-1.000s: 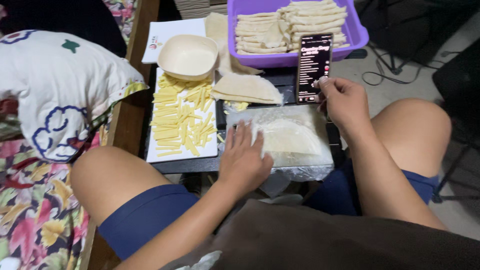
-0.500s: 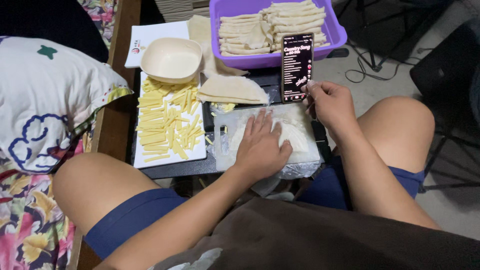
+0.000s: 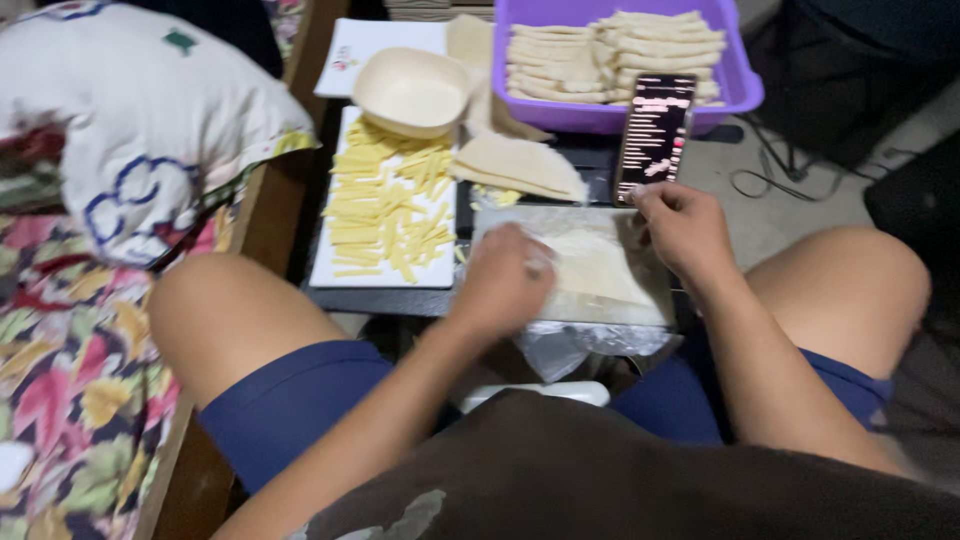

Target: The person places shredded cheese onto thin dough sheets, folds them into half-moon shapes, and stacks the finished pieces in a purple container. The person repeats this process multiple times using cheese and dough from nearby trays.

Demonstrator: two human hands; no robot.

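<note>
Work surface: a plastic-covered board on a low dark table, between the person's knees. One pale, thin wrapper sheet lies flat on the board.

Left hand: palm down on the near-left part of the wrapper, fingers curled loosely together. The frame is motion-blurred here, so whether they pinch the sheet's edge or merely press on it cannot be told.

Right hand: resting at the far-right corner of the board, fingers bent down onto the wrapper's edge, holding nothing else visible. A phone stands propped just beyond it against a purple tub.

Progress, judged from the layout: the tub already holds many finished rolls stacked in rows. Left to do: a white tray carries plenty of yellow cut strips, and a few folded wrappers wait beside it. The current sheet appears unfilled and unrolled. An empty cream bowl sits at the tray's far end.
</note>
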